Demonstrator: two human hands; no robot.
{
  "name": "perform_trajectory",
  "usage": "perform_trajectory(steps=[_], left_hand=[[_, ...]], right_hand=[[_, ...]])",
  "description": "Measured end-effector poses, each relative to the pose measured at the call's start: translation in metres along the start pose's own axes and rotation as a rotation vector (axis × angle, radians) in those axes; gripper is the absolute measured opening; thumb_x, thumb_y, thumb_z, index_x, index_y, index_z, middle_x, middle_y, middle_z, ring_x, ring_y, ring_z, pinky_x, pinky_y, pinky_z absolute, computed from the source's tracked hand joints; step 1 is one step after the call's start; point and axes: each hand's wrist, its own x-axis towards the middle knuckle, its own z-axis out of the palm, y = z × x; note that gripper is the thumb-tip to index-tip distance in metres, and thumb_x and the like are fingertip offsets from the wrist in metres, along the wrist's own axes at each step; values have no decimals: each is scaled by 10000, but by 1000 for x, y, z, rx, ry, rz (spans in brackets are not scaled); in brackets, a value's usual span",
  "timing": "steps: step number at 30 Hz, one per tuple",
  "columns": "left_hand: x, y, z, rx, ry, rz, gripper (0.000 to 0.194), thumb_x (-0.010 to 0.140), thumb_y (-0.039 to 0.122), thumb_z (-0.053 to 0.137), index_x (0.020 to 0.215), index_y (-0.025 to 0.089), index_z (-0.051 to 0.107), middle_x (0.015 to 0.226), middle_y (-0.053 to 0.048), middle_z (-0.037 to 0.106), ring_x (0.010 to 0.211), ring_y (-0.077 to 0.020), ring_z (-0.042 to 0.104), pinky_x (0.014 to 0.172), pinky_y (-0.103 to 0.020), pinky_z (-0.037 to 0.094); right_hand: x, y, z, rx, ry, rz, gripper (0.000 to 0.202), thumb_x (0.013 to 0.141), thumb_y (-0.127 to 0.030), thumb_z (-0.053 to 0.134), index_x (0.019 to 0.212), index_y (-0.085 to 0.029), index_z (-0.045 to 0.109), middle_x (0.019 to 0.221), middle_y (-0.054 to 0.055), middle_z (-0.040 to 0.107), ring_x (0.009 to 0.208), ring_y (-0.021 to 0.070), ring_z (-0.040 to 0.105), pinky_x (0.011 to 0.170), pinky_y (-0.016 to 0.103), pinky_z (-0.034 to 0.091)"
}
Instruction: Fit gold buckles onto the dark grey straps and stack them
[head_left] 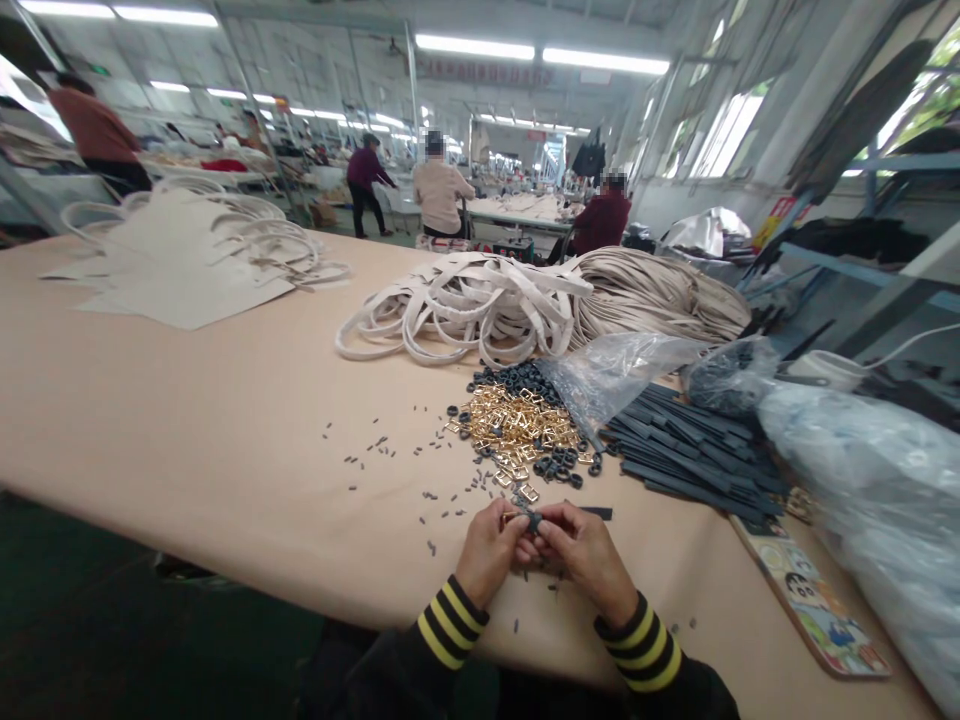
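Note:
My left hand [491, 550] and my right hand [585, 555] meet near the table's front edge, fingertips pinched on a small dark strap piece [533, 522]. A bit of gold metal shows at my left fingertips. Just beyond my hands lies a pile of gold buckles [517, 420], with black loops [559, 465] around it. One dark strip [598, 513] lies behind my right hand. Small dark bits [382, 445] are scattered to the left of the buckles.
Pale strap coils [465, 310] lie behind the buckles, dark strips [690, 445] to the right. Clear plastic bags [870, 480] and a patterned phone-like object [814, 600] are at the right. Pale panels [187, 255] lie back left; several people are beyond the table [225, 400].

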Motion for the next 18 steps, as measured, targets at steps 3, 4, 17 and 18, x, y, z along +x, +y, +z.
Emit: perform_trajectory(steps=[3, 4, 17, 18], left_hand=[[-3, 0, 3, 37, 64, 30, 173, 733, 294, 525, 708, 139, 451, 499, -5, 604, 418, -116, 571, 408, -196, 459], [-3, 0, 4, 43, 76, 38, 171, 738, 294, 518, 710, 138, 455, 495, -4, 600, 412, -115, 567, 403, -195, 456], [-7, -10, 0, 234, -32, 98, 318, 832, 442, 349, 790, 157, 484, 585, -22, 600, 472, -146, 595, 419, -239, 498], [-7, -10, 0, 225, -43, 89, 321, 832, 445, 347, 792, 157, 481, 585, -20, 598, 467, -144, 595, 415, -238, 496]], right_hand=[[-1, -3, 2, -64, 48, -45, 200, 743, -307, 575, 834, -134, 617, 777, 65, 647, 704, 183, 593, 646, 277, 476], [-1, -3, 2, -71, 55, -46, 202, 743, -303, 574, 837, -130, 617, 778, 67, 648, 702, 183, 592, 641, 276, 473], [-2, -2, 10, -211, 68, -109, 112, 735, -182, 557, 827, -146, 611, 770, 35, 641, 716, 168, 586, 663, 256, 452], [-2, -3, 11, -236, 93, -112, 94, 732, -182, 561, 809, -148, 602, 743, 27, 635, 690, 162, 581, 642, 250, 449]])
